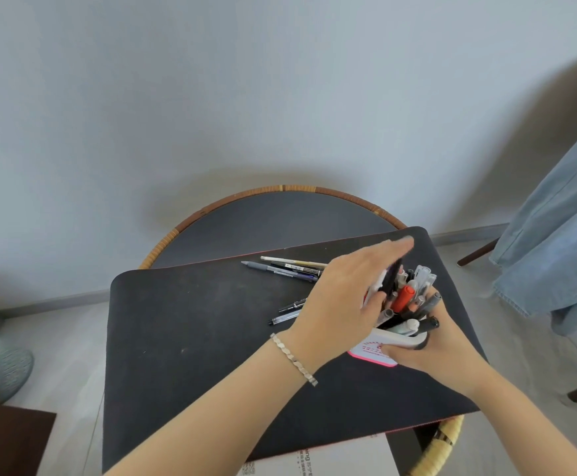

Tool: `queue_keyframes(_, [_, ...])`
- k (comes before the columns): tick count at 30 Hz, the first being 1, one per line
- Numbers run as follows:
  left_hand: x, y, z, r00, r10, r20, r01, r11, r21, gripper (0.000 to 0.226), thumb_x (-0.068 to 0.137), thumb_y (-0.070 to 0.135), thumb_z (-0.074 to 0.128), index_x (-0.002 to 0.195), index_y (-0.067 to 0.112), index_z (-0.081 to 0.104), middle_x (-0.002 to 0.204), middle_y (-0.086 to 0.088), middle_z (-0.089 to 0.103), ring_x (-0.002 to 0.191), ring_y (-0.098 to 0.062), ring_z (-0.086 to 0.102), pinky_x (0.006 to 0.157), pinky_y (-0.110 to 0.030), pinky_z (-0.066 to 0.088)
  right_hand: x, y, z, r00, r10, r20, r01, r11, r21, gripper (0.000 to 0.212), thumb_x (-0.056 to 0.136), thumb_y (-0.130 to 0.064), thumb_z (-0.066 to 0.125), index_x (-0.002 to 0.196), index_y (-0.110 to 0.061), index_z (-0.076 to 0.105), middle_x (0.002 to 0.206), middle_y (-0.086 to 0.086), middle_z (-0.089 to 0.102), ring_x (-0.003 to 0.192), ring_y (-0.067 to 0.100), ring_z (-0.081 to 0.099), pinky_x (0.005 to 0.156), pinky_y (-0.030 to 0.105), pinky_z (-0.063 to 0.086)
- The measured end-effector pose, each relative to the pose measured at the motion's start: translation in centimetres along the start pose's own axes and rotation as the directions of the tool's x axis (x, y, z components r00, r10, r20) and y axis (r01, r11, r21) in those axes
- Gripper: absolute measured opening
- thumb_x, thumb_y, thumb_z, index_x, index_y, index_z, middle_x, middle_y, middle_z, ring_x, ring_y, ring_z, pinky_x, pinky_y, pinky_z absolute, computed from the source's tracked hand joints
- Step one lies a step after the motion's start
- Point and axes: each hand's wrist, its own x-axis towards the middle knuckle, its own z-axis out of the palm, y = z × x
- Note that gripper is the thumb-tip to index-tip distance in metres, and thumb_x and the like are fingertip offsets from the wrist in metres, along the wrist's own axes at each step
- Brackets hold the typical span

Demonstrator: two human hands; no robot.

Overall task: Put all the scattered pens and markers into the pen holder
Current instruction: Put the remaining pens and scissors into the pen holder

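Right hand [427, 352] fingers wrapped round pen holder [388, 341] on mat [194, 338]. Left hand [345, 290] over holder w/ dark marker [392, 274] pinched in fingers. Loose pens [287, 266] just left of it on surface.

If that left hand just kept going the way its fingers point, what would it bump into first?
The left hand points up and right, over the pen holder. Beyond its fingertips I see only the far corner of the black mat, then floor. The way looks free, though depth is hard to judge.
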Motion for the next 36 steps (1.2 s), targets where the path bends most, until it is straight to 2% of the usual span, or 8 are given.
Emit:
queue_keyframes(6, [-1.3, -1.9, 1.5, 0.983, 0.149, 0.107, -0.166, 0.97, 0.178, 0.037, 0.09, 0.018, 0.036, 0.119, 0.013, 0.059, 0.132, -0.002, 0.057, 0.129, -0.011, 0.041, 0.11, -0.022, 0.023, 0.2, -0.2, 0.0, 0.998, -0.064, -0.013, 0.063, 0.998, -0.016, 0.075, 0.059, -0.002, 0.082, 0.107, -0.037, 0.036, 0.102, -0.009, 0.058, 0.099, -0.007, 0.055, 0.076, 0.005, 0.05])
queue_keyframes(11, [-2.6, -0.5, 1.4, 0.981, 0.162, 0.108, -0.171, 0.982, 0.081, 0.04, 0.097, 0.031, 0.026, 0.134, 0.024, 0.04, 0.145, 0.003, 0.041, 0.141, -0.008, 0.018, 0.119, -0.028, 0.002, 0.0, -0.8, 0.0, 0.995, -0.095, -0.011, 0.095, 0.995, -0.01, 0.088, 0.051, -0.032, 0.085, 0.117, -0.052, 0.029, 0.111, -0.021, 0.057, 0.107, -0.003, 0.054, 0.086, 0.008, 0.049])
queue_keyframes(15, [-2.5, -4.4, 0.8, 0.955, -0.265, -0.132, 0.276, 0.958, 0.073, 0.045, 0.09, 0.017, 0.048, 0.134, 0.022, 0.041, 0.141, 0.001, 0.045, 0.132, -0.008, 0.036, 0.113, -0.036, 0.03, -0.1, -0.2, 0.1, 1.0, 0.015, 0.011, -0.016, 0.998, 0.053, 0.083, 0.063, -0.001, 0.079, 0.118, -0.037, 0.03, 0.108, -0.02, 0.053, 0.097, 0.003, 0.059, 0.068, 0.0, 0.047])
queue_keyframes(17, [-2.6, -6.6, 0.8, 0.88, -0.472, -0.045, 0.473, 0.866, 0.165, 0.045, 0.088, 0.022, 0.056, 0.131, 0.018, 0.045, 0.132, -0.001, 0.055, 0.123, -0.015, 0.046, 0.105, -0.033, 0.038, -0.1, -0.2, 0.1, 1.0, 0.027, 0.005, -0.027, 0.998, 0.063, 0.072, 0.065, 0.0, 0.077, 0.107, -0.04, 0.035, 0.105, -0.022, 0.051, 0.095, 0.004, 0.057, 0.064, -0.003, 0.045])
queue_keyframes(21, [-2.9, -8.6, 1.7, 0.866, -0.435, 0.246, 0.284, 0.833, 0.476, 0.039, 0.088, 0.027, 0.055, 0.124, 0.016, 0.046, 0.121, -0.005, 0.054, 0.11, -0.024, 0.047, 0.09, -0.034, 0.04, -0.2, -0.6, 0.2, 0.999, 0.033, 0.004, -0.033, 0.998, 0.054, 0.07, 0.066, -0.001, 0.077, 0.101, -0.044, 0.034, 0.104, -0.022, 0.049, 0.096, 0.003, 0.055, 0.067, -0.002, 0.045])
queue_keyframes(28, [-3.1, -7.9, 2.3, 0.766, -0.577, 0.284, 0.2, 0.633, 0.748, 0.021, 0.09, 0.016, 0.046, 0.109, 0.005, 0.043, 0.114, -0.013, 0.053, 0.104, -0.029, 0.052, 0.08, -0.034, 0.044, -0.2, -0.8, 0.2, 1.0, 0.028, -0.012, -0.028, 0.999, 0.034, 0.066, 0.066, -0.001, 0.077, 0.099, -0.041, 0.036, 0.103, -0.023, 0.049, 0.094, 0.003, 0.055, 0.066, -0.005, 0.043])
queue_keyframes(33, [-4.3, -7.1, -0.7, 0.789, -0.579, 0.206, 0.391, 0.732, 0.557, 0.009, 0.092, 0.007, 0.04, 0.094, 0.014, 0.034, 0.078, -0.002, 0.045, 0.068, -0.018, 0.052, 0.056, -0.021, 0.037, -0.1, -0.6, 0.2, 0.999, 0.041, -0.019, -0.04, 0.999, 0.019, 0.068, 0.065, -0.004, 0.079, 0.102, -0.041, 0.035, 0.104, -0.022, 0.05, 0.096, 0.005, 0.056, 0.066, -0.003, 0.045])
queue_keyframes(36, [-3.4, -4.6, -2.2, 0.807, -0.59, 0.023, 0.578, 0.781, -0.235, 0.009, 0.096, 0.012, 0.037, 0.089, 0.017, 0.038, 0.07, 0.005, 0.049, 0.063, -0.011, 0.049, 0.063, -0.016, 0.044, -0.1, -0.6, 0.3, 0.999, 0.041, -0.022, -0.04, 0.999, 0.012, 0.069, 0.065, -0.004, 0.079, 0.102, -0.041, 0.034, 0.103, -0.021, 0.051, 0.095, 0.004, 0.056, 0.066, -0.002, 0.045])
